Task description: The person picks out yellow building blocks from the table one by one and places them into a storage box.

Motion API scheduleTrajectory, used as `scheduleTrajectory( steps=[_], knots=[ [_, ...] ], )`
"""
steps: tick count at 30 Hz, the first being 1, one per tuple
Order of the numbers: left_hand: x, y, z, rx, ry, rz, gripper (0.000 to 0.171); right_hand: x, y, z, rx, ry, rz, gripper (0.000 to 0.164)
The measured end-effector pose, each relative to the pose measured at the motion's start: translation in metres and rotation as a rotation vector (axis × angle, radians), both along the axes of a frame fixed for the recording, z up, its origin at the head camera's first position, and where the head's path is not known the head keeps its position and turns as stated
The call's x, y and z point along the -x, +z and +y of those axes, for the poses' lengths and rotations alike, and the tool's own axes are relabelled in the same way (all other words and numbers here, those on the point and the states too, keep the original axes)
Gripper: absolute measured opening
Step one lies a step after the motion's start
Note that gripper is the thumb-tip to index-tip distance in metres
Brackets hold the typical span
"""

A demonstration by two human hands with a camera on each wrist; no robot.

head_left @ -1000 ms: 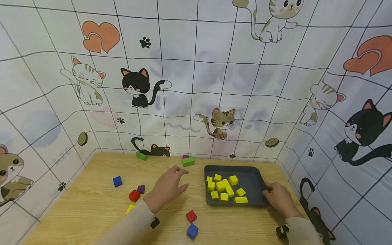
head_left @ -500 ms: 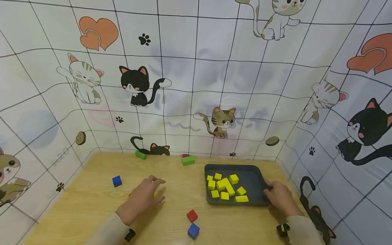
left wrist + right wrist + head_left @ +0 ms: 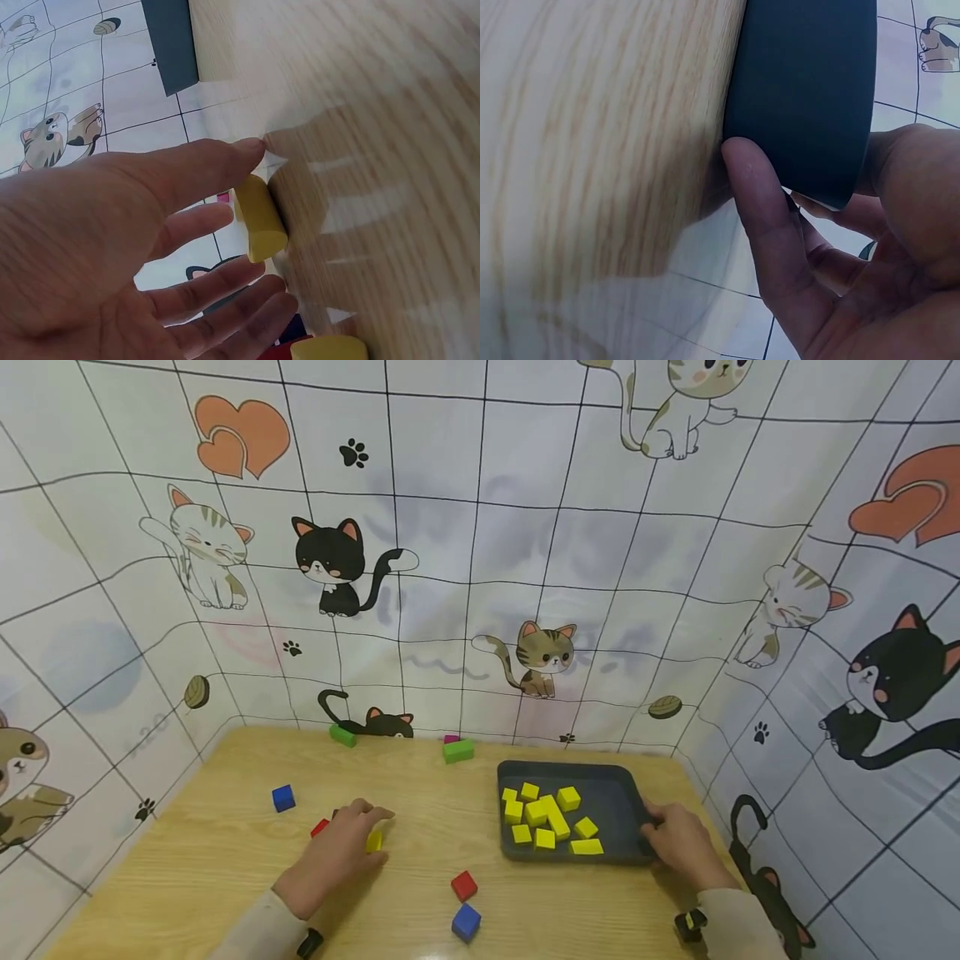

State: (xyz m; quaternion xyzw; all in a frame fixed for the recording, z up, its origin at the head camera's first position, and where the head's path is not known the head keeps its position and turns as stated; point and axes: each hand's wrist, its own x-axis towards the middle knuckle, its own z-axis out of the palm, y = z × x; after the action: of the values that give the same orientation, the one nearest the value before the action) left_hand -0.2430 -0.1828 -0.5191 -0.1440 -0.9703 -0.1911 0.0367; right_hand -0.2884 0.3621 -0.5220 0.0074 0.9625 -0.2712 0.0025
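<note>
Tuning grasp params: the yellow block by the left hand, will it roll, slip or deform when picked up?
Probably stiff: the yellow block keeps crisp flat faces and straight edges under the left hand. Unlikely to roll, since it rests flat on the wooden table. Likely light for its size, and its smooth faces might slip a little in a loose pinch.

left hand low, fingers loosely spread; right hand curled, thumb forward

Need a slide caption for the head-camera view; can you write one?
Left hand reaches a yellow block on the wooden table while the right hand grips the dark tray.
</note>
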Motion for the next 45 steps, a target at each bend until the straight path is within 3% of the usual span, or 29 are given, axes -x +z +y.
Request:
scheduleTrajectory(
  steps=[8, 17, 45],
  knots=[
    [-0.0033, -0.0006, -0.0045, -0.013, -0.034, 0.005, 0.046, -0.0036, 0.0010, -0.0067, 0.000, 0.001, -0.014, 0.055],
    [-0.0028, 0.0007, -0.0055, -0.125, -0.132, 0.059, 0.036, -0.0020, 0.0006, -0.0024, -0.009, -0.024, -0.023, 0.055],
    [-0.0025, 0.0025, 0.0017, -0.121, -0.111, 0.020, 0.032, -0.0008, 0.0007, -0.0023, -0.033, -0.026, -0.011, 0.055]
  ],
)
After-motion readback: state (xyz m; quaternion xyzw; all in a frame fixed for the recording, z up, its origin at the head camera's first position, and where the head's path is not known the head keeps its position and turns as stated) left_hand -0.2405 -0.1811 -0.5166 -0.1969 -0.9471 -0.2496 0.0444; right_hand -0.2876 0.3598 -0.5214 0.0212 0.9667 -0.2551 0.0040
